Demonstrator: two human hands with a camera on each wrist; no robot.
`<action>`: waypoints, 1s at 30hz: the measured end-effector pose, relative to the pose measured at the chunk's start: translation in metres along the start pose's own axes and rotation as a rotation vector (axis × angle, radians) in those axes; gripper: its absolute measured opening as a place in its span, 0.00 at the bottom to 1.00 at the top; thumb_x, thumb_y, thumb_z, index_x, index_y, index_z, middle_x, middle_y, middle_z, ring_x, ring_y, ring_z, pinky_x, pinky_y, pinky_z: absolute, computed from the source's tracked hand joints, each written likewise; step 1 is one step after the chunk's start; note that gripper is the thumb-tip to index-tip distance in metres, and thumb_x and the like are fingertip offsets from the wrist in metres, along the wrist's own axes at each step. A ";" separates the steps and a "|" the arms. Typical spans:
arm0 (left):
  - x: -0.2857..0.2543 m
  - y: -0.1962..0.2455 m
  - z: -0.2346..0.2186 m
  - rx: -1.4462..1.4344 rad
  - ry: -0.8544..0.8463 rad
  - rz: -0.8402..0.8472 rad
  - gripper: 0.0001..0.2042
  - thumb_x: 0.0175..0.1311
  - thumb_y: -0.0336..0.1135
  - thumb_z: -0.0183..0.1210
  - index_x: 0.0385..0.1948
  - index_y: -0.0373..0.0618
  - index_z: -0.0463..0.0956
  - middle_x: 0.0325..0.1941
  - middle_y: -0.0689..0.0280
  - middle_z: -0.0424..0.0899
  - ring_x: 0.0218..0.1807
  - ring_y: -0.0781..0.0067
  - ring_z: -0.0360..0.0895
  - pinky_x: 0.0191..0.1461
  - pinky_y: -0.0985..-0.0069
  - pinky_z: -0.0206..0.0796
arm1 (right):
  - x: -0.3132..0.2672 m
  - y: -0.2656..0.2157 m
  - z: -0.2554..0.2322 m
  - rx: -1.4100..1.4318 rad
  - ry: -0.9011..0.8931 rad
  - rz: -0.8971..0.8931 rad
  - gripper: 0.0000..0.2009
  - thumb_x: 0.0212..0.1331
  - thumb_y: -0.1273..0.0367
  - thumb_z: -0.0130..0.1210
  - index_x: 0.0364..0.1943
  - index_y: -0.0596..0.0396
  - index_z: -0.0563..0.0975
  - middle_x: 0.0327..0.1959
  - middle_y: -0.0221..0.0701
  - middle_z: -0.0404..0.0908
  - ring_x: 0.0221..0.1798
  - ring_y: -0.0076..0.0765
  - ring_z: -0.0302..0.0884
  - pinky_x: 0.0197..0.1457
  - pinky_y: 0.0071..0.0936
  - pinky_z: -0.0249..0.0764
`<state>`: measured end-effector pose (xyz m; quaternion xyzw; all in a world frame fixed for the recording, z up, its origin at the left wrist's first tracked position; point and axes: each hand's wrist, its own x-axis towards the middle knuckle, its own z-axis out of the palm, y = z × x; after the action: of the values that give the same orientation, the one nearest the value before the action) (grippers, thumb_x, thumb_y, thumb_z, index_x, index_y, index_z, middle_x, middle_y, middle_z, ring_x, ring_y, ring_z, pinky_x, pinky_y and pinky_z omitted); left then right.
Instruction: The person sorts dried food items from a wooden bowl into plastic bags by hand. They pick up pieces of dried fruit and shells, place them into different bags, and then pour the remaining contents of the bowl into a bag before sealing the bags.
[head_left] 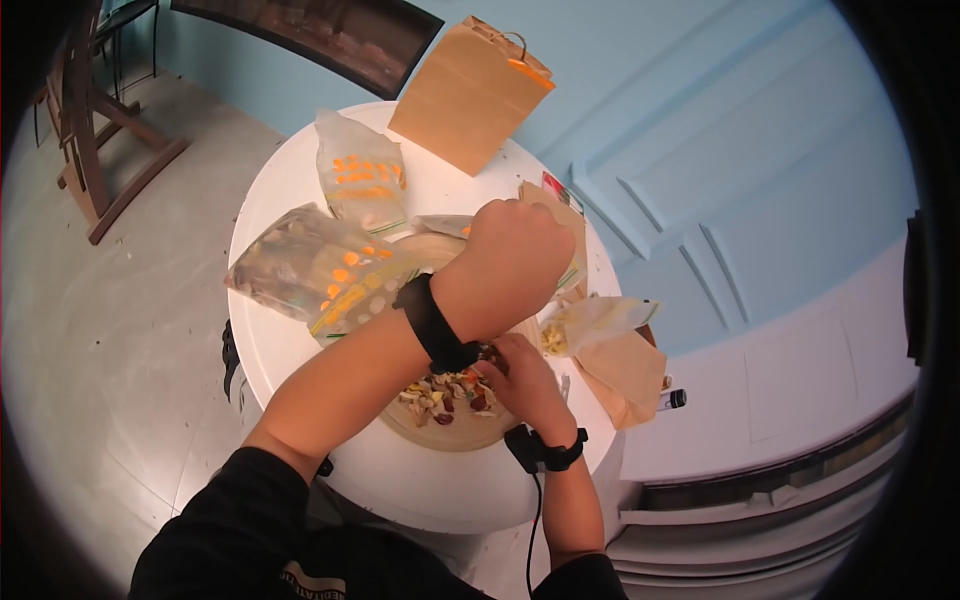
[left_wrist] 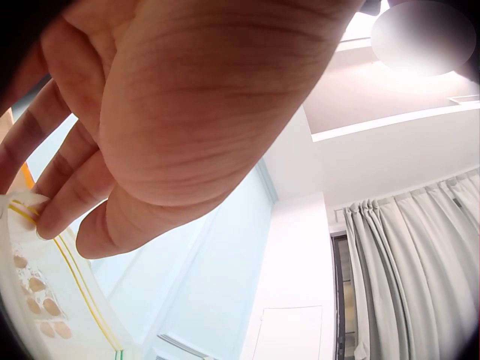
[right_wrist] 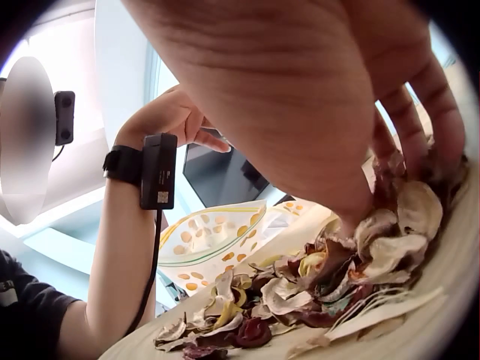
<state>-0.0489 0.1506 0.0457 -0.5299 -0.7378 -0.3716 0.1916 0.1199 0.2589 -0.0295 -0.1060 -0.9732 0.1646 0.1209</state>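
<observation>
Dried petals and slices lie mixed in a round, pale wooden-looking dish. My right hand reaches down into them, thumb and fingers around a clump at the dish's far side; the fingertips are buried. Above and beyond it is my left hand, crossing over the dish. Its fingers look loosely bent in the left wrist view, with the tips beside a dotted zip bag; whether they touch it cannot be told. In the right wrist view, the left hand shows nothing held.
Dotted zip bags stand or lie at the table's left and back. A brown paper bag is at the back edge. To the right are a small clear bag, brown paper and a dark-capped tube by the white table.
</observation>
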 end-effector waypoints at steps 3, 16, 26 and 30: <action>-0.001 -0.001 0.001 -0.025 0.015 0.011 0.03 0.49 0.28 0.60 0.19 0.40 0.79 0.26 0.55 0.81 0.28 0.53 0.82 0.30 0.61 0.74 | -0.001 0.000 0.000 0.082 -0.100 -0.015 0.12 0.62 0.70 0.64 0.48 0.57 0.82 0.38 0.39 0.86 0.34 0.49 0.84 0.40 0.37 0.79; 0.000 -0.002 0.001 -0.017 0.020 0.023 0.04 0.50 0.30 0.61 0.20 0.41 0.79 0.26 0.55 0.81 0.27 0.53 0.82 0.31 0.61 0.74 | -0.004 0.007 -0.011 0.443 0.115 0.277 0.10 0.65 0.69 0.64 0.46 0.60 0.82 0.32 0.31 0.85 0.31 0.21 0.78 0.36 0.21 0.74; 0.000 -0.004 -0.001 -0.023 0.027 0.028 0.05 0.50 0.30 0.62 0.19 0.41 0.79 0.26 0.55 0.81 0.27 0.53 0.82 0.30 0.61 0.73 | -0.012 -0.003 -0.016 0.331 0.062 0.351 0.10 0.64 0.69 0.67 0.42 0.60 0.81 0.31 0.24 0.82 0.32 0.15 0.76 0.35 0.15 0.71; 0.000 -0.003 -0.001 -0.036 0.021 0.026 0.05 0.51 0.30 0.62 0.20 0.41 0.79 0.26 0.55 0.82 0.27 0.53 0.82 0.31 0.61 0.73 | -0.015 0.012 -0.007 0.338 0.128 0.304 0.10 0.62 0.68 0.68 0.42 0.59 0.82 0.33 0.30 0.86 0.30 0.22 0.79 0.35 0.20 0.74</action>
<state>-0.0517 0.1492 0.0450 -0.5388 -0.7220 -0.3879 0.1946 0.1376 0.2679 -0.0303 -0.2396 -0.8950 0.3344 0.1722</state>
